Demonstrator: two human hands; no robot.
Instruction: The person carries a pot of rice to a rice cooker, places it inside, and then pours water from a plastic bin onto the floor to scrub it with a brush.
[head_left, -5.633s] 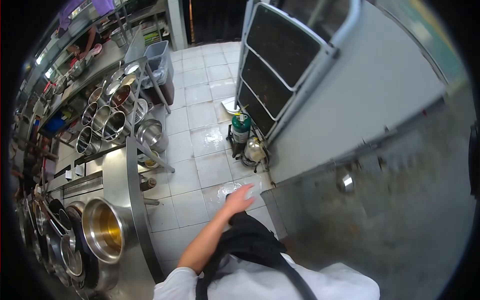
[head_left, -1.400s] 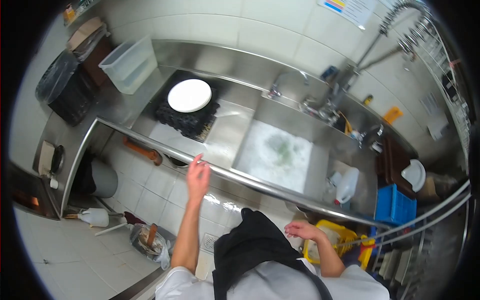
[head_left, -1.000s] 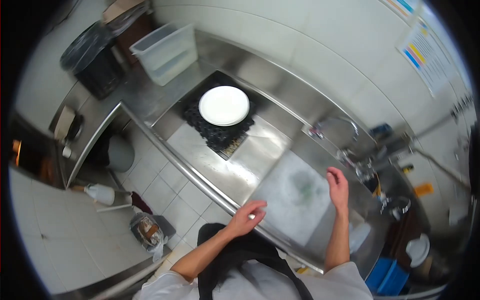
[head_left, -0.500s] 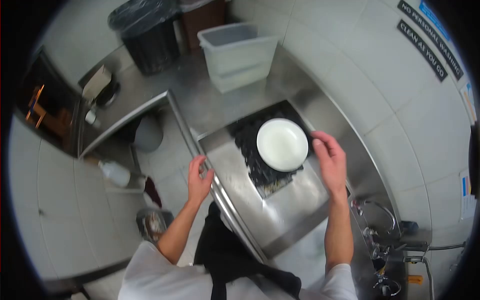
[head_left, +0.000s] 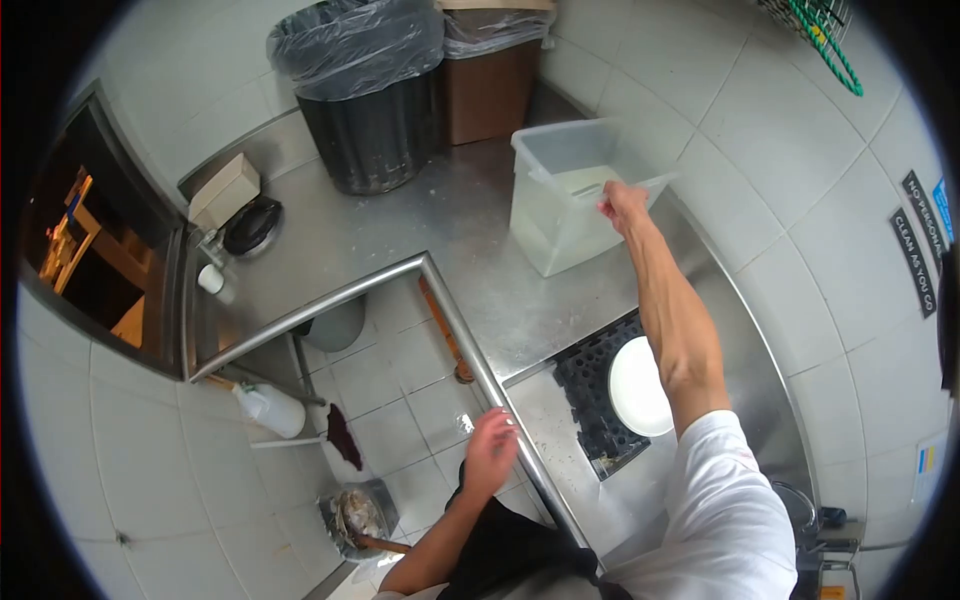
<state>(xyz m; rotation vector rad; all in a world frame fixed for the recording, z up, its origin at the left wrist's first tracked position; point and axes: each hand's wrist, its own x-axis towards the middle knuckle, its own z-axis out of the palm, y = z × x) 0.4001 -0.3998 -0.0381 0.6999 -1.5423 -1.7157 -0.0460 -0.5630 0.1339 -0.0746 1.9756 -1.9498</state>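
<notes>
My right hand (head_left: 625, 205) reaches forward over the counter, its fingers closed on the near rim of a translucent plastic tub (head_left: 560, 225). The tub stands on the steel counter, and pale contents show inside it. A white plate (head_left: 640, 388) lies on a black perforated mat (head_left: 590, 385) in the sink area, partly covered by my right arm. My left hand (head_left: 492, 450) hangs by the rounded steel edge (head_left: 510, 410), slightly blurred, with loosely bent fingers and nothing visible in them.
A black bin (head_left: 365, 145) and a brown bin (head_left: 490, 90), both lined with plastic, stand behind the steel counter (head_left: 400, 225). Below are a white jug (head_left: 270, 410) and a debris-filled container (head_left: 355, 510). Taps (head_left: 835, 545) sit at lower right beside the tiled wall.
My right hand has left the plate's side and taken hold of the tub's rim. The plate stays on the mat. The view has shifted, and my left hand remains by the steel edge.
</notes>
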